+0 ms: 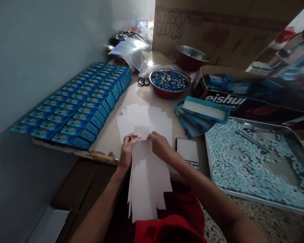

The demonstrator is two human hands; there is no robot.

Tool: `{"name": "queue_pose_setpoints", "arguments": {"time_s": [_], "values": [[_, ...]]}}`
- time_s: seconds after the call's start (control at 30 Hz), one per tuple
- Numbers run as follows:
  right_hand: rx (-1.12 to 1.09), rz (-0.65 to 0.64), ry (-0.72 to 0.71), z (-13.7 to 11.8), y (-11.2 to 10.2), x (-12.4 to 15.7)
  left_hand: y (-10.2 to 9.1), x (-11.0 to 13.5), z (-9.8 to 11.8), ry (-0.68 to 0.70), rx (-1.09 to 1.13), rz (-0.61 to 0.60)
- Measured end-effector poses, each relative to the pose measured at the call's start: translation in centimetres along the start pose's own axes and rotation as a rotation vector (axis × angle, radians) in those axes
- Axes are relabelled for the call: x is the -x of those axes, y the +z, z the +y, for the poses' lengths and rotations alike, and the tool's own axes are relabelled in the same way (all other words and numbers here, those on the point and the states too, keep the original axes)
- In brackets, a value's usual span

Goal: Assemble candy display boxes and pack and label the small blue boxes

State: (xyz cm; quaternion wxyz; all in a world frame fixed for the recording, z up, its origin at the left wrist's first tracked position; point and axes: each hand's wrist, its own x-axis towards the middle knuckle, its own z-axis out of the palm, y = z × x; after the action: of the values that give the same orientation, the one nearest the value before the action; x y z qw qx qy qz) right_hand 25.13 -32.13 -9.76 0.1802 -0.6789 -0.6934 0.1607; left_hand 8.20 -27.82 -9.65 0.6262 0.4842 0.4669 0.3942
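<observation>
Both my hands hold a stack of white flat card blanks [147, 179] that hangs down over my lap. My left hand [127, 150] pinches the stack's upper left edge, fingers closed. On the upper right corner my right hand [160, 145] grips it, fingers curled over the top sheet. Just beyond my hands, more white card blanks [144, 119] lie fanned out on the table.
Rows of finished blue boxes [78, 104] fill the table's left side by the wall. A red bowl of blue caps [169, 82] and scissors [143, 81] sit behind. Open blue boxes [200, 116], a metal tray of pale blue pieces [255, 162] and cardboard cartons [243, 98] stand at right.
</observation>
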Motion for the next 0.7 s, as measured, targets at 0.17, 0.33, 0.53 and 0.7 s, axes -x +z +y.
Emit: {"name": "queue_pose_setpoints", "arguments": {"time_s": [0.17, 0.33, 0.53, 0.7], "values": [[-0.06, 0.108, 0.071, -1.3, 0.0, 0.2, 0.9, 0.5, -0.9, 0.178, 0.084, 0.109], [-0.154, 0.059, 0.161, -1.2, -1.1, 0.5, 0.8, 0.5, -0.5, 0.18, -0.097, 0.076], [-0.302, -0.099, 0.088, 0.1, -3.4, -1.1, 0.8, -0.5, -0.5, 0.118, -0.108, 0.117], [-0.425, -0.203, 0.048, 0.2, -4.1, -3.4, -0.5, -1.2, 0.4, 0.017, -0.041, 0.044]]}}
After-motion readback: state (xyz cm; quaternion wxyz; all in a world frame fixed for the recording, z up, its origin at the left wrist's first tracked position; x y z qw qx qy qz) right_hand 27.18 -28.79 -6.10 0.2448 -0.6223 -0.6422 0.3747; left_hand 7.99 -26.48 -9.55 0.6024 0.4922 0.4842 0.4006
